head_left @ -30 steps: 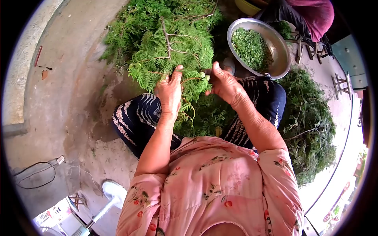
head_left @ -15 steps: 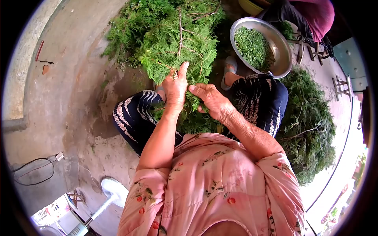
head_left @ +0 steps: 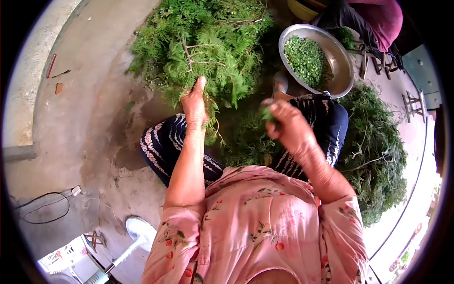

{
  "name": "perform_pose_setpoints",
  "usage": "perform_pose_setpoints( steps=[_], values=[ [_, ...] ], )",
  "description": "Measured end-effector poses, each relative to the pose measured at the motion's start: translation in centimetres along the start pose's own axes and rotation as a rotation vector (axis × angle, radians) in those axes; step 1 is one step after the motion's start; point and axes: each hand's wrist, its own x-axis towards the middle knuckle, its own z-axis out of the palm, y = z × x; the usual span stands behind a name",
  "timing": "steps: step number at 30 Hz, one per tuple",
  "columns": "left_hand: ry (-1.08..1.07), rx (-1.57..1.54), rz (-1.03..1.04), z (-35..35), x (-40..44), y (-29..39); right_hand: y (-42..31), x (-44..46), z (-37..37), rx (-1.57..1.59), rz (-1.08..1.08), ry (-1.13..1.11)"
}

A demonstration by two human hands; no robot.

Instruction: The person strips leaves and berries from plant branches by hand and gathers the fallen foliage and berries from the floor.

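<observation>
My left hand [head_left: 194, 104] is closed around the lower part of a leafy green branch [head_left: 208, 52], its thumb pointing up along it. The branch lies over a larger heap of green sprigs [head_left: 156, 38]. To the right, over my knee, my right hand [head_left: 286, 123] is closed and blurred by motion, with a small bit of green at its fingertips. Beyond it, a wide metal basin [head_left: 341, 71] holds small green pieces [head_left: 305, 59]. More dark green sprigs [head_left: 250, 139] lie between my legs.
A big pile of dark cut branches [head_left: 373, 156] lies to my right. Another person [head_left: 378, 21] sits at the upper right, near a yellow bowl [head_left: 301, 9] and wooden stools [head_left: 414, 104]. A white fan [head_left: 140, 232] stands at the lower left, by a black cable [head_left: 45, 220].
My right hand has moved away from the branch, up and then right toward the basin side, with a bit of green. My left hand has shifted left with the branch.
</observation>
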Motion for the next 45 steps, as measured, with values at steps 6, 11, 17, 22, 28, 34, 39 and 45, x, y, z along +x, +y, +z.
perform_pose_setpoints(
  steps=[6, 11, 17, 22, 28, 34, 39, 45],
  values=[
    [-0.228, -0.242, -0.415, -1.5, -2.1, 2.9, -9.6, 8.5, -10.0, 0.421, -0.441, 0.295],
    [-0.403, -0.288, -0.415, -1.5, -3.6, 4.2, -13.6, 14.6, -24.3, -0.102, -0.649, 0.469],
    [-0.381, -0.197, -0.470, -1.3, -4.4, 3.5, -14.1, 12.8, -21.0, 0.118, -0.663, 0.564],
    [-0.311, 0.135, -0.304, 0.0, -5.4, 3.6, -9.6, 8.8, -8.6, -0.102, -0.578, 0.327],
    [-0.520, 0.646, -0.081, 0.4, -6.1, 5.2, -2.9, 6.0, -0.3, -0.494, -0.458, 0.090],
    [-0.539, 0.838, 0.367, -0.6, -6.1, 1.5, -0.7, 5.9, 3.0, -0.788, -0.421, -0.027],
    [-0.491, 0.969, 0.475, -0.9, -6.6, -0.1, 1.8, 7.6, 2.0, -1.055, -0.890, 0.023],
    [-0.560, 0.772, 0.412, -0.3, -6.3, 1.5, 2.2, 6.9, 2.3, -1.067, -0.700, 0.151]
  ],
)
